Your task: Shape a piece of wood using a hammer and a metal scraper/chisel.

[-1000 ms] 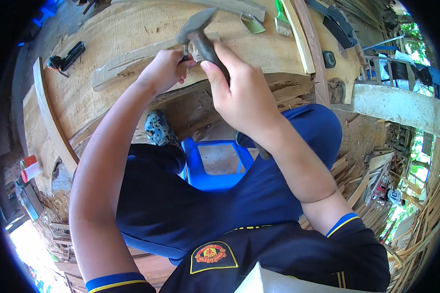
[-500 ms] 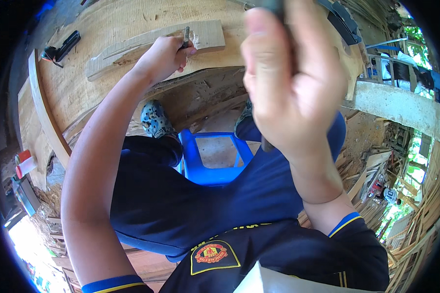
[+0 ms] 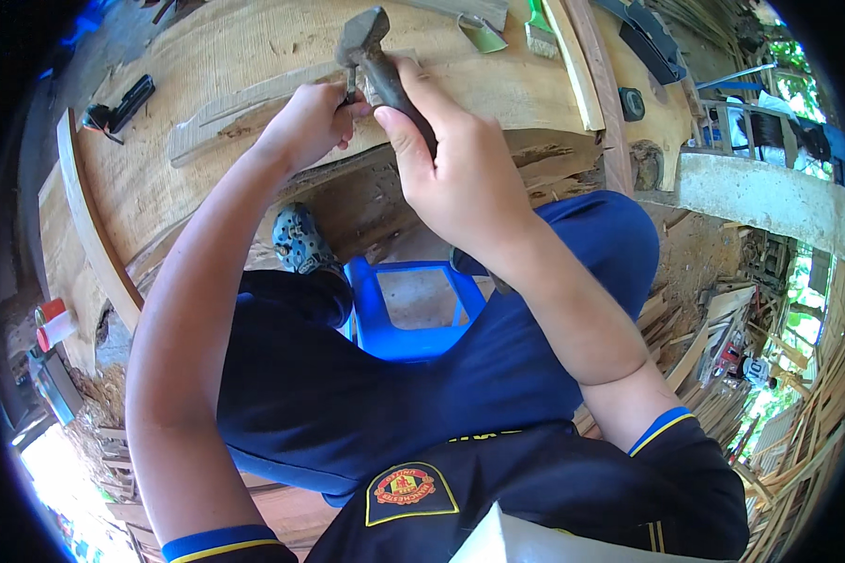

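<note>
In my right hand (image 3: 465,178), fingers wrapped round its handle, is a hammer (image 3: 362,38). Its metal head meets, or nearly meets, the top of a thin metal chisel (image 3: 351,81). My left hand (image 3: 310,122) is closed round that chisel and holds it upright against a pale wooden board (image 3: 197,139). The board has a rough, splintered edge and lies on a broad wooden slab (image 3: 253,47). Both hands and the hammer partly hide the board's right half, and the chisel's lower end is hidden by my fingers.
A black hand tool (image 3: 122,105) lies on the slab's left. Along the far side are a green-handled brush (image 3: 541,38), a green scoop (image 3: 481,34) and long wooden strips (image 3: 577,70). A tape measure (image 3: 632,103) sits at the right. Between my feet stands a blue stool (image 3: 404,342).
My right hand has swung down and to the left with the hammer, from raised near the camera to the chisel's top. My left hand has stayed nearly in place.
</note>
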